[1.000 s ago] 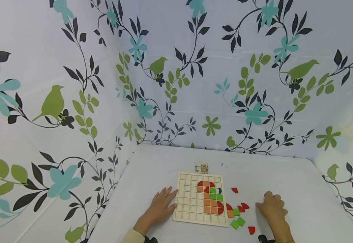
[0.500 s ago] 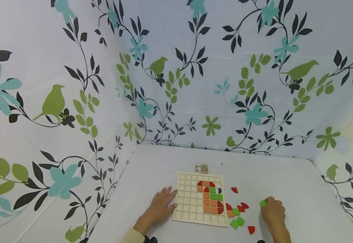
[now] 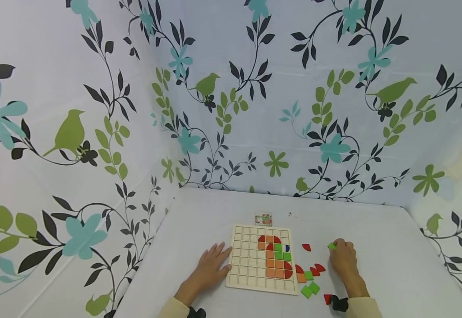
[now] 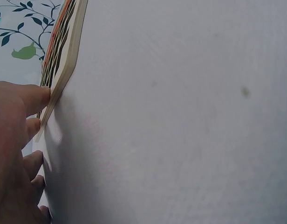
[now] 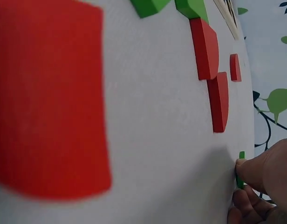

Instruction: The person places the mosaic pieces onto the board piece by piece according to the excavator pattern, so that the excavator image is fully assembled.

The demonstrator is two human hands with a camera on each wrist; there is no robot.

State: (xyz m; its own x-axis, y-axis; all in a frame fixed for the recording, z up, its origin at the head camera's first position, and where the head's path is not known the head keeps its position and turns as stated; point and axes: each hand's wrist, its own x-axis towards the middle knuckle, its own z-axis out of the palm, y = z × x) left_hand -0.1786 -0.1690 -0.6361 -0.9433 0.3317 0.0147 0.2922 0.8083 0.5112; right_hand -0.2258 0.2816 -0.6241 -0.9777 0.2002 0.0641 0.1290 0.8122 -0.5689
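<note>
Flat green tile [image 3: 332, 246]: likely light, stiff; grip opposite edges. Right hand [image 3: 343, 259] pinches it; left hand [image 3: 211, 267] outstretched.

Beside one beige gridded board [image 3: 245, 266] are four green squares [image 3: 306, 291], five red quarter-circles [image 3: 306, 247] and one orange square [image 3: 301, 278].

Lighting was soft. Right wrist view: a red piece [image 5: 48, 100] at left was blurred; a diffuse shadow [image 5: 194, 191] lay lower centre.
</note>
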